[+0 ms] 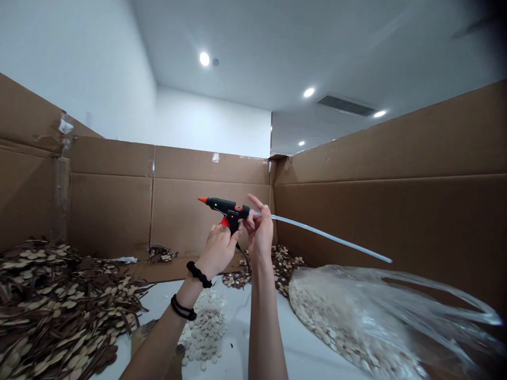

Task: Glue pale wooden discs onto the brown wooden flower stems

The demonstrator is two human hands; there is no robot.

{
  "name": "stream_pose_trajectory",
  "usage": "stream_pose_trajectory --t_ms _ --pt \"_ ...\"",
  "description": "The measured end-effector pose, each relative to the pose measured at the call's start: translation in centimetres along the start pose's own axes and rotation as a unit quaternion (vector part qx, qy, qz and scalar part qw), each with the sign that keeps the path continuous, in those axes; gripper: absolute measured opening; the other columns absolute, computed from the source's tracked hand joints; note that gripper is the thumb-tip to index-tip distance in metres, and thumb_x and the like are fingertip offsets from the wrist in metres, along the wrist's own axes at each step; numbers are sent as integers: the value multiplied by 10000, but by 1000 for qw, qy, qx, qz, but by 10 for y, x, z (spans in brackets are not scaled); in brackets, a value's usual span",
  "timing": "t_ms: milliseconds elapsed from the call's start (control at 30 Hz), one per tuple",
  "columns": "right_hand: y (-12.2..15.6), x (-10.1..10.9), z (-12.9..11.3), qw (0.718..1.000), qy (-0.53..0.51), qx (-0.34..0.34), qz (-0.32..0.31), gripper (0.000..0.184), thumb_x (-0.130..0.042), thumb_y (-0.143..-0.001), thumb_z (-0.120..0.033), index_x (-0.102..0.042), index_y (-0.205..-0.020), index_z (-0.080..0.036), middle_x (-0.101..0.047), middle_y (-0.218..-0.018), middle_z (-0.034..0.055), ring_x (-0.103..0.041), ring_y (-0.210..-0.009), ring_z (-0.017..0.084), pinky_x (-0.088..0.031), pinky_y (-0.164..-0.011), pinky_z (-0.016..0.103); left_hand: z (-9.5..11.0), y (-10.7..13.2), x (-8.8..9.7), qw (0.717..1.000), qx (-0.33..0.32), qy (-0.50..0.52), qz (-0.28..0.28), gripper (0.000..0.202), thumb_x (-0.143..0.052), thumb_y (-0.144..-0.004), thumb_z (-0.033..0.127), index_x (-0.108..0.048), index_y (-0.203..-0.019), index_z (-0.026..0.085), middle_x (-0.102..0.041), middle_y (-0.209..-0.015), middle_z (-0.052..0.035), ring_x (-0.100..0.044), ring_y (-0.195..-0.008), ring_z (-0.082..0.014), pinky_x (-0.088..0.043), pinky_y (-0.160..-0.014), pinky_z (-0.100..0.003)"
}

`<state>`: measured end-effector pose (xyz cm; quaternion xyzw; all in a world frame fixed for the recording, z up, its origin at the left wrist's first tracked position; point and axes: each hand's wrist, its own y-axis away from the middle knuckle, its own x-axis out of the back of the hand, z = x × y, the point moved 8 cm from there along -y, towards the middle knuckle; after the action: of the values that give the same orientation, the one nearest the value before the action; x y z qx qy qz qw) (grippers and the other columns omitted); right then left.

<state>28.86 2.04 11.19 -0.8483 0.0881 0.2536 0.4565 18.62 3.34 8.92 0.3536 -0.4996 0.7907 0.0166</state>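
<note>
My left hand [218,248] is wrapped around the handle of a black glue gun [222,206] with an orange nozzle and a red trigger. The gun is held up in the air, its nozzle pointing left, and a small red light glows on its body. Behind it, my right hand [260,232] pinches a long translucent glue stick [328,234] close to where it enters the gun's rear. The stick's free end stretches out to the right and droops. One finger of my right hand points upward. A black cord hangs below the handle.
Tall cardboard walls [111,200] surround the white work surface [237,348]. Brown and cream flower-shaped pieces [59,306] are heaped at the left. Small white discs [206,327] lie in the middle. A clear plastic bag [356,301] of similar discs sits at the right.
</note>
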Motion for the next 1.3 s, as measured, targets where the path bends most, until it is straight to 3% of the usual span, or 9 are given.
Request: stream_pose_trajectory --t_ms 100,200,333,500,833,933,1067,1167,1300 --pt "1 -1 -3 1000 0 -16 3 523 -453 -850 -551 -555 -1244 -224 -187 -519 -91 -212 -436 88 -279 -455 212 7 0 7 1000 -14 -24 5 348 -281 -956 331 -543 -1121 172 -614 -1082 -136 -539 -1022 -296 -380 -905 -439" --pt "3 -5 0 999 -5 -40 -15 560 -418 -852 -586 -577 -1235 -210 -213 -519 -83 -257 -443 94 -331 -475 223 10 2 16 999 -24 -31 19 351 -279 -961 350 -558 -1104 192 -616 -1105 -120 -545 -1001 -284 -386 -888 -427" --pt "2 -7 8 997 -3 -53 -54 554 -414 -844 -613 -584 -1219 -242 -469 -618 -37 -478 -576 107 -455 -629 242 -4 1 23 999 12 -32 32 388 -312 -953 391 -557 -1161 173 -612 -1121 -140 -529 -1065 -314 -379 -923 -464" --pt "4 -9 30 987 23 -112 -114 581 -661 -723 -500 -536 -1240 -265 -634 -855 -4 -606 -792 125 -484 -726 246 -26 -4 16 993 41 106 18 438 -357 -945 374 -466 -1313 164 -546 -1284 -140 -483 -1208 -290 -369 -1015 -421" --pt "12 -7 64 970 50 -204 -122 436 -686 -683 -558 -632 -856 -162 -668 -697 32 -625 -636 144 -497 -560 245 -37 10 -20 971 35 193 -134 456 -360 -919 513 -625 -951 143 -667 -904 -87 -599 -851 -235 -465 -816 -337" --pt "6 5 66 973 32 -204 -106 429 -708 -671 -550 -618 -829 -161 -647 -657 22 -641 -648 147 -538 -613 263 -58 32 -23 971 30 136 -193 422 -399 -897 512 -648 -870 172 -678 -874 -70 -593 -808 -216 -450 -784 -300" --pt "0 20 62 976 9 -199 -93 439 -703 -680 -554 -604 -841 -158 -645 -665 31 -658 -672 167 -579 -665 324 -117 96 -34 955 60 11 -289 296 -467 -853 399 -683 -816 200 -691 -873 -72 -602 -809 -212 -430 -770 -277" --pt "-2 25 57 979 3 -178 -96 385 -757 -657 -462 -594 -847 -170 -645 -690 16 -660 -707 169 -583 -749 364 -153 144 -36 947 89 -43 -305 252 -479 -820 328 -698 -818 206 -692 -902 -94 -601 -837 -231 -427 -788 -300" --pt "-1 27 54 982 35 -155 -97 387 -818 -591 -317 -592 -875 -184 -652 -800 1 -654 -795 157 -550 -863 378 -164 172 -41 949 101 -46 -296 245 -468 -816 294 -699 -812 211 -686 -905 -98 -586 -855 -227 -431 -814 -303"
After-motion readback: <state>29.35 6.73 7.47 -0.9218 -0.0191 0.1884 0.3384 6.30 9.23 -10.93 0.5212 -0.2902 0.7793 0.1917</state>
